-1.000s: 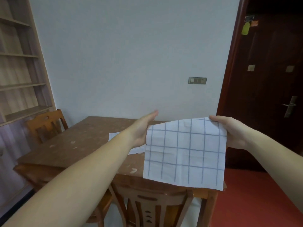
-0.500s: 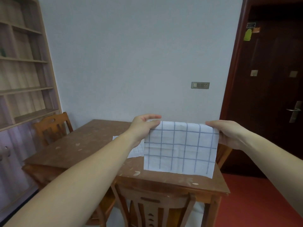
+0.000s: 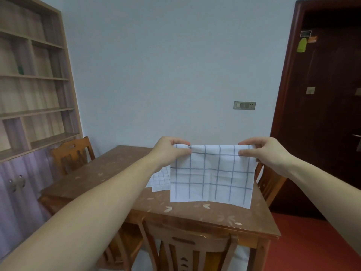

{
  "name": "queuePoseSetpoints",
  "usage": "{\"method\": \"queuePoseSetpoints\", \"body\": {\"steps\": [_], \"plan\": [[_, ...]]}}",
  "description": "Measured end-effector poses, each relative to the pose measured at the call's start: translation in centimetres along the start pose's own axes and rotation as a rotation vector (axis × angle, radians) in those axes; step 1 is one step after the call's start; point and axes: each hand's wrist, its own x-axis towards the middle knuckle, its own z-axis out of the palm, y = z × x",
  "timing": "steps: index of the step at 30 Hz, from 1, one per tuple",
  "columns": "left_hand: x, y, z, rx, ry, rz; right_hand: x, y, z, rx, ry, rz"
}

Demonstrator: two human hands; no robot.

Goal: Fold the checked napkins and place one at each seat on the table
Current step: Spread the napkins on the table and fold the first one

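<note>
A white napkin with dark grid lines hangs in the air over the brown table. My left hand pinches its top left corner and my right hand pinches its top right corner. The top edge is folded over between my fingers, and the lower edge hangs just above the tabletop. More checked napkins lie flat on the table behind it, partly hidden by my left wrist and the held napkin.
Wooden chairs stand at the near side, the left and the right of the table. A shelf unit fills the left wall. A dark door is at the right, above a red floor.
My hands have moved closer together and gripped the napkin's top corners with curled fingers. The napkin hangs shorter than before, its top folded over. The view has dropped towards the table.
</note>
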Motion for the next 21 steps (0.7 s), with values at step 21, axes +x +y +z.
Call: {"method": "queuePoseSetpoints", "body": {"steps": [21], "plan": [[0.6,0.6,-1.1,-0.007,-0.018,-0.006,0.5,0.8,-2.1,-0.370,-0.105,-0.212]]}}
